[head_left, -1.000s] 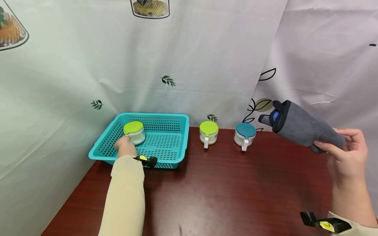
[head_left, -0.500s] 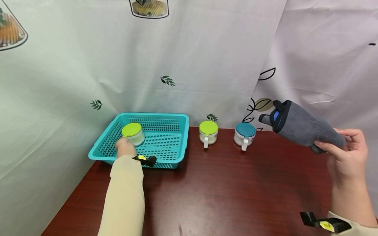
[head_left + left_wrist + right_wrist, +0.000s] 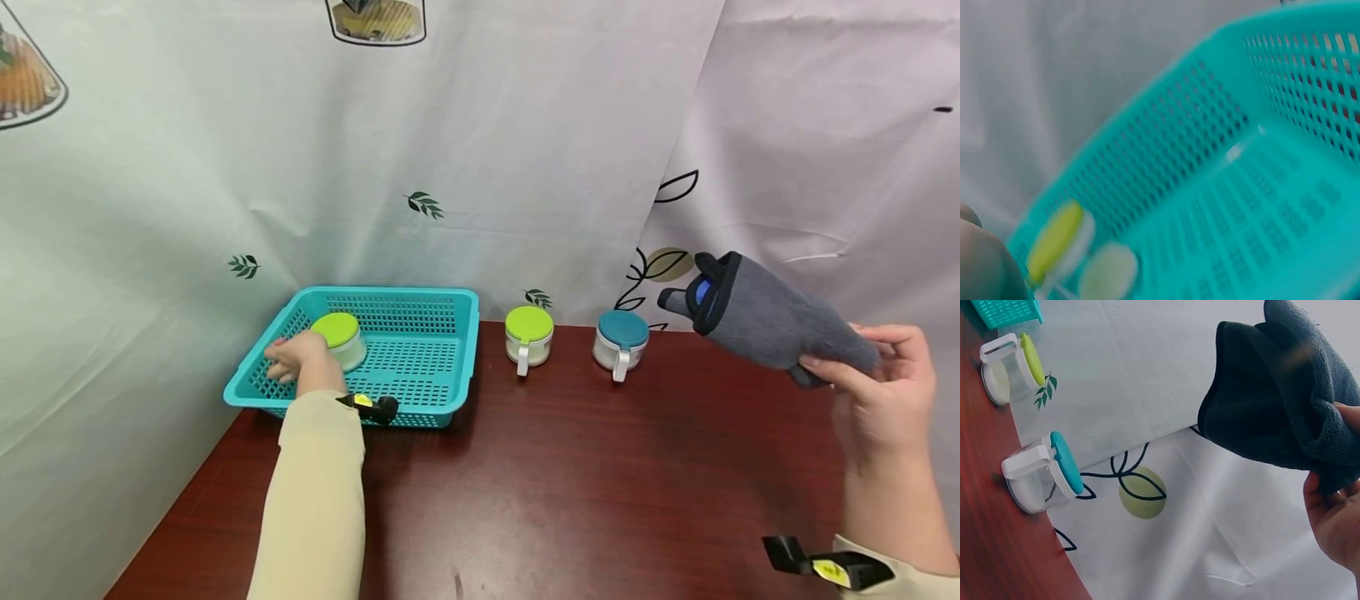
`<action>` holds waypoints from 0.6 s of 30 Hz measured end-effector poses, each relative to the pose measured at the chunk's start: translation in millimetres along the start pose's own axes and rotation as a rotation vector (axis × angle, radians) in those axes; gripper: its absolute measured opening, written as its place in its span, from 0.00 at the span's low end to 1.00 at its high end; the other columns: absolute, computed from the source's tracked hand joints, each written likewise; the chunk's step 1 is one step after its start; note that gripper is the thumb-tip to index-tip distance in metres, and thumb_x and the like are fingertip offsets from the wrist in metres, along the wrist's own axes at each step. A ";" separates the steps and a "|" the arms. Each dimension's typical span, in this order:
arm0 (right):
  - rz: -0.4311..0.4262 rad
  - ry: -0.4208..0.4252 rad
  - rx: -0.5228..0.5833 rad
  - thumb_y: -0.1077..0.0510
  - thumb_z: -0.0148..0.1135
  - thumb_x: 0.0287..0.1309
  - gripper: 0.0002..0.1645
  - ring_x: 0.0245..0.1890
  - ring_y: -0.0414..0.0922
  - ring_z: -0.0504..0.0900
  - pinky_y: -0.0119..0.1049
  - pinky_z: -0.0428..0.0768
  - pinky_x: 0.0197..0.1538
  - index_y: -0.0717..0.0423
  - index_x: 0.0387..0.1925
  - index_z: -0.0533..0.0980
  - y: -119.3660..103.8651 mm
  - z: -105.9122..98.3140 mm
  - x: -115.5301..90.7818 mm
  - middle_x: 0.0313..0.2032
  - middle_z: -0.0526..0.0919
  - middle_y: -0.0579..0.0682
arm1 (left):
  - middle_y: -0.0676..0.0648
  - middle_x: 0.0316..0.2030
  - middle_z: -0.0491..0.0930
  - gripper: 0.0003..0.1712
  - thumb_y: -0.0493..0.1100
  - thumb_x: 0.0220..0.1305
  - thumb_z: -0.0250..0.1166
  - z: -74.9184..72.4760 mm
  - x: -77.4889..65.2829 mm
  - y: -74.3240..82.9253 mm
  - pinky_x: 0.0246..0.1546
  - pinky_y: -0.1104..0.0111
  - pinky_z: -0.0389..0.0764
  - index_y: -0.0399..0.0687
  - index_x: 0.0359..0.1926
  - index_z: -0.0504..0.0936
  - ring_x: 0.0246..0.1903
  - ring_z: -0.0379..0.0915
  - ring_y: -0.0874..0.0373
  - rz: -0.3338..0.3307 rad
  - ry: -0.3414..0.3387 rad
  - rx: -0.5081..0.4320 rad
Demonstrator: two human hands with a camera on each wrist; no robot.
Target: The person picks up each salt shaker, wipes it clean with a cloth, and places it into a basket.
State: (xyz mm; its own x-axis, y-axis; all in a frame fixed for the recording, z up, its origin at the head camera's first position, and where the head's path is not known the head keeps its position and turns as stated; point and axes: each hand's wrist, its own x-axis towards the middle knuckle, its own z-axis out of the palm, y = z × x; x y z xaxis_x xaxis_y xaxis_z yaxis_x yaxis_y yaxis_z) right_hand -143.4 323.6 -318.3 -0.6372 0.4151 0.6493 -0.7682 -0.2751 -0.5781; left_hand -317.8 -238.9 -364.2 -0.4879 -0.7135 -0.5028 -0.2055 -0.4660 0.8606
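Observation:
My left hand (image 3: 298,357) is over the left side of the turquoise basket (image 3: 467,367), its fingers spread loosely to the left and holding nothing. Right beside it, inside the basket, stands a glass jar with a lime-green lid (image 3: 339,329), partly hidden by the hand; the left wrist view shows this jar (image 3: 1060,240) blurred. On the right, my right hand (image 3: 888,392) pinches a folded dark grey fleecy cloth (image 3: 780,321) at one end and holds it up in the air. A bit of blue shows in the cloth's far folds.
Against the wall sheet stand a second green-lidded jar (image 3: 529,333) and a blue-lidded jar (image 3: 622,337), both with white handles toward me. They rest on the dark red wooden table (image 3: 570,483), right of the basket. A printed white sheet (image 3: 525,150) hangs behind.
My left hand has let go of the green-lidded jar in the basket, and its fingers have swung up and left. The right hand with the cloth stays practically still.

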 end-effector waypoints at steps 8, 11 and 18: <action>0.009 -0.009 0.020 0.94 0.46 0.34 0.24 0.33 0.50 0.77 0.33 0.80 0.33 0.80 0.37 0.67 1.3 2.0 0.1 0.33 0.77 0.62 | 0.56 0.61 0.51 0.17 0.31 0.65 0.49 25.3 -58.0 29.0 0.40 0.72 0.61 0.58 0.47 0.63 0.47 0.54 0.62 0.190 -0.201 -0.310; -0.001 -0.003 0.011 0.94 0.47 0.33 0.24 0.33 0.50 0.77 0.33 0.80 0.33 0.80 0.37 0.66 1.9 2.9 -0.2 0.33 0.77 0.62 | 0.54 0.52 0.58 0.17 0.30 0.64 0.50 36.3 -79.0 30.0 0.37 0.72 0.60 0.53 0.50 0.62 0.40 0.58 0.61 0.262 -0.338 -0.396; 0.010 -0.007 0.023 0.94 0.48 0.34 0.24 0.33 0.50 0.77 0.33 0.81 0.33 0.80 0.38 0.67 3.3 3.7 -2.1 0.33 0.77 0.62 | 0.51 0.40 0.63 0.18 0.28 0.61 0.51 61.3 -132.3 10.2 0.33 0.71 0.63 0.48 0.49 0.63 0.28 0.58 0.59 0.374 -0.587 -0.316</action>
State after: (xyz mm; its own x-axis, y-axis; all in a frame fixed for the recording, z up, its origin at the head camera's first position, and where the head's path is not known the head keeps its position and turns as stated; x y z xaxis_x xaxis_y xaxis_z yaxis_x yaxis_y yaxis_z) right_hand -144.8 318.6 -319.7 -0.6452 0.4058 0.6473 -0.7630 -0.2987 -0.5733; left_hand -307.4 -117.1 -283.9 -0.8663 -0.4991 0.0187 0.2711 -0.4385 0.8568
